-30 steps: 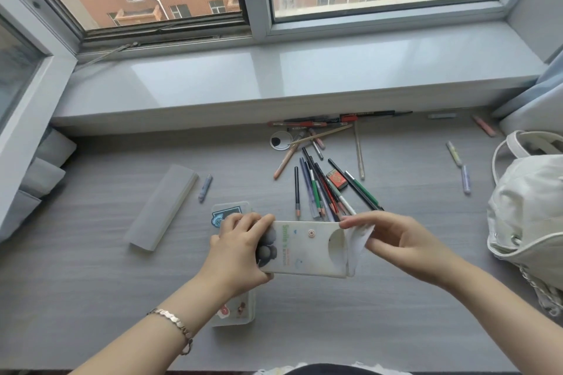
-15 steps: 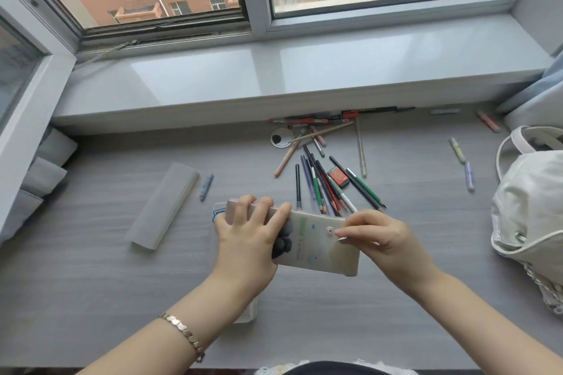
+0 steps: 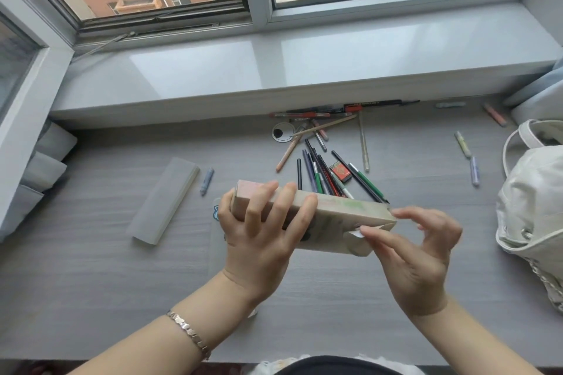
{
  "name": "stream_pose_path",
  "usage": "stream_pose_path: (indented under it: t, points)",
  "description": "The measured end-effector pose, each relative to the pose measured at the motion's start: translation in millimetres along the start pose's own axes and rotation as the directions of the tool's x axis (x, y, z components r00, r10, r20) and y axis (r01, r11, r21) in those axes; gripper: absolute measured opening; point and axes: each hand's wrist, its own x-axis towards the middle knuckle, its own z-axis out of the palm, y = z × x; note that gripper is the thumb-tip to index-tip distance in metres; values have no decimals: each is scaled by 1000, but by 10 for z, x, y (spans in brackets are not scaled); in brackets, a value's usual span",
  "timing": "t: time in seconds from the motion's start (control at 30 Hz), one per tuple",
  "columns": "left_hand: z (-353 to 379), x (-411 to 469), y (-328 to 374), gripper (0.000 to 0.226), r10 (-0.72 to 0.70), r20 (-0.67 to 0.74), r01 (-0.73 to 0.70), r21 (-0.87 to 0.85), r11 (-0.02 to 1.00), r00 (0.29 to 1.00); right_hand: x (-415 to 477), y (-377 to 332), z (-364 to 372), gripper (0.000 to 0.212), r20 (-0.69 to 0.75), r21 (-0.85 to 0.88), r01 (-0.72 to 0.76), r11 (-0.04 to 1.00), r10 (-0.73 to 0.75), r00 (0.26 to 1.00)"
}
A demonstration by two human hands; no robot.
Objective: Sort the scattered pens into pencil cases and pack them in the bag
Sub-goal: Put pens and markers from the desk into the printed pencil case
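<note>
Grey table ran under the window sill; white bag sat at its right edge, well apart from the hands; frosted pencil case lay flat at left, a blue pen just beside it; main pen pile lay mid-table behind the hands, a red eraser in it, more pens along the sill base; beige pencil case was held above the table, tilted, long axis left-right; left hand had its fingers clamped over the case's left end; right hand had thumb and forefinger pinched on the flap at the case's right end, other fingers spread apart; bracelet on left wrist.
</note>
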Motion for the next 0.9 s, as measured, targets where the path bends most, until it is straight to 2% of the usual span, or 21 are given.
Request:
stream_pose_path:
  t: [0.1,0.2,0.3,0.4,0.43,0.5,0.6,0.7,0.83,0.9]
  points:
    - [9,-15,-3,40,8,-19,-8,1,1000,1000,40,-6,-8,14,17,-7,5,1000,-5,1000]
    - [16,-25,4,35,23,-40,-23,2,1000,999,12,17,3,9,166,150,-77,986,51,985]
    - [26,-54,-5,36,42,-39,-41,16,999,998,22,34,20,13,373,322,-317,892,189,909]
    - [27,-119,-27,43,53,-8,-53,12,999,999,71,28,19,11,502,343,-407,847,201,841]
    - [22,-141,-31,46,51,6,-51,7,999,999,91,16,15,15,543,345,-449,824,215,812]
    - [11,-173,-32,51,48,27,-48,-2,999,998,129,21,-3,37,616,331,-533,779,249,747]
    - [-1,-208,-45,56,32,76,-32,-10,999,997,199,56,17,48,682,243,-478,844,202,703]
    - [-4,-251,-76,60,21,107,-20,-13,1000,994,272,40,65,45,741,182,-426,886,161,652]
    - [-10,-285,-143,58,-30,125,33,-25,999,992,424,-44,90,37,743,147,-393,908,161,650]
    - [-7,-314,-190,61,-58,150,64,-31,997,987,531,-89,110,35,777,119,-396,911,162,608]
